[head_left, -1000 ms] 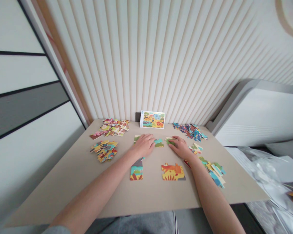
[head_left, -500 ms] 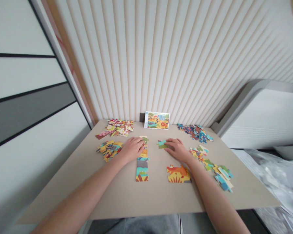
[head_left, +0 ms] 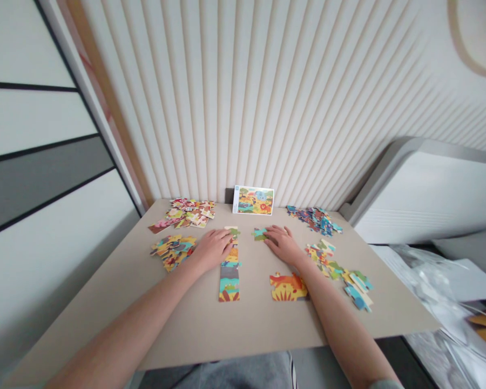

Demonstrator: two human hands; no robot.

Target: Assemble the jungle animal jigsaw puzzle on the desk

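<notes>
My left hand (head_left: 214, 248) lies flat over the upper left edge of a joined strip of jigsaw pieces (head_left: 229, 275), fingers stretched out and pressing on it. My right hand (head_left: 284, 246) has its thumb and fingertips on a green and turquoise puzzle piece (head_left: 258, 234), partly hidden under the fingers. It lies flat on the table, apart from the strip. Below my right hand is a joined orange and yellow puzzle section (head_left: 287, 287), its right end beside my forearm.
A picture card (head_left: 253, 200) leans upright at the back. Piles of loose pieces lie at back left (head_left: 190, 212), left (head_left: 173, 249), back right (head_left: 318, 219) and right (head_left: 358, 289). Behind the table (head_left: 210, 329) stands a ribbed wall (head_left: 227, 108).
The view has turned a little right. My right hand has pushed the green and turquoise piece slightly away from me and toward the strip. My left hand stays on the strip.
</notes>
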